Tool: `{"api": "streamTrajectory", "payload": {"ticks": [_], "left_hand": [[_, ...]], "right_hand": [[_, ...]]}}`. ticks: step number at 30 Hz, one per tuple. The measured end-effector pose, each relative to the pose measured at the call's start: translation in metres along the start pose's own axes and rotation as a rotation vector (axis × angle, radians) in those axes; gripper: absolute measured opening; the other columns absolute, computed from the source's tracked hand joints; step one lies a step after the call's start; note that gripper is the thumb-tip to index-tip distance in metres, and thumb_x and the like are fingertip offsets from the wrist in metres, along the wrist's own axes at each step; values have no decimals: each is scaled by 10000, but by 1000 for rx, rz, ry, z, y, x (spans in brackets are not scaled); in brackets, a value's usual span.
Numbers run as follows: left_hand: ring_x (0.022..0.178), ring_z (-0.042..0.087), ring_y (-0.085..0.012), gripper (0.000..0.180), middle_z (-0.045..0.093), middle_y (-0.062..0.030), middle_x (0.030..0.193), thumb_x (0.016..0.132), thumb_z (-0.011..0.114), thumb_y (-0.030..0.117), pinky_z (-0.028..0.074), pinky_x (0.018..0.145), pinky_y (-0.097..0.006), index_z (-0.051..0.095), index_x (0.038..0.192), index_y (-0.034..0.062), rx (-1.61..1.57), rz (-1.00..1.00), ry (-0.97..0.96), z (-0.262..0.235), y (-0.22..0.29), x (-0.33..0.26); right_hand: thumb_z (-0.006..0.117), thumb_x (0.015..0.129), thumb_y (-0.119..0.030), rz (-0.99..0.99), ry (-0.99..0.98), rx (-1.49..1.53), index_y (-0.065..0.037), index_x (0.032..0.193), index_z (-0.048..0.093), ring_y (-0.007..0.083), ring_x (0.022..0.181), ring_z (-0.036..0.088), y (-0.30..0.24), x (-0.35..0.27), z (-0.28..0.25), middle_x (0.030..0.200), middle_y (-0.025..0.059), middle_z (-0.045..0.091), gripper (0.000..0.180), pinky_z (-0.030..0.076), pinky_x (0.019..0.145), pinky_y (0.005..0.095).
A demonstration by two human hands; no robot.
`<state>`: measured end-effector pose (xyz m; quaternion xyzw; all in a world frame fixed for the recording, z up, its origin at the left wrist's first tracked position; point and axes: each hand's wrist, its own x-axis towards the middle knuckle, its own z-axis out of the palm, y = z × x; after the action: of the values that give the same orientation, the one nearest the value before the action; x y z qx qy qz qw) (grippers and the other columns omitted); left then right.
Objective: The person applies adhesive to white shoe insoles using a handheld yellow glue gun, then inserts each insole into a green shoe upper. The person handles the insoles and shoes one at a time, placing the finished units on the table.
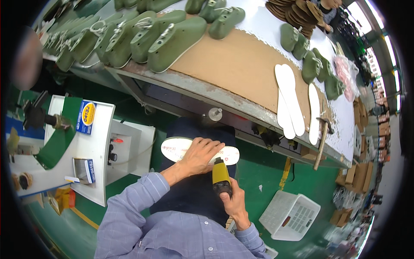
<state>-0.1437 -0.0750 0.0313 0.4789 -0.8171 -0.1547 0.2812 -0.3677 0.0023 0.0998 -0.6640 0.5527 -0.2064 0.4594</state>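
Across my lap lies a green shoe last, mostly hidden, its sole side up and covered by a white insole (172, 147) with red markings. My left hand (199, 154) lies over the middle of the insole, fingers together, gripping it with the last. In my right hand (234, 200) is a yellow-and-black stapler (221, 175), its narrow black nose up against the insole's near edge. The fingers of my right hand are closed round its black lower part.
Ahead, the workbench (224, 56) holds rows of green lasts (177, 43), loose white insoles (290, 93) and a hammer (321, 142) at its right edge. A metal post (214, 114) stands beyond my knees. A white cabinet (101, 164) is left; a white crate (290, 215) sits right.
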Motion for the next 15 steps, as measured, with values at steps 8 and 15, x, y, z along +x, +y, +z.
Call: {"api": "streamTrajectory", "payload": {"ticks": [8, 15], "left_hand": [[1368, 498, -364, 809, 552, -137, 1449, 724, 878, 468, 342, 1187, -556, 589, 1404, 138, 24, -81, -23, -45, -37, -52], [1357, 553, -339, 752, 562, -113, 1500, 728, 913, 323, 459, 1138, -475, 616, 1386, 113, -162, -128, 168, -65, -77, -112]], "right_hand": [[652, 907, -674, -47, -208, -66, 19, 1382, 529, 459, 990, 717, -26, 19, 22, 1069, 271, 727, 849, 561, 845, 470], [656, 907, -668, -116, -312, -98, 31, 1382, 519, 458, 981, 717, -48, 36, 49, 1070, 272, 725, 856, 560, 844, 469]]}}
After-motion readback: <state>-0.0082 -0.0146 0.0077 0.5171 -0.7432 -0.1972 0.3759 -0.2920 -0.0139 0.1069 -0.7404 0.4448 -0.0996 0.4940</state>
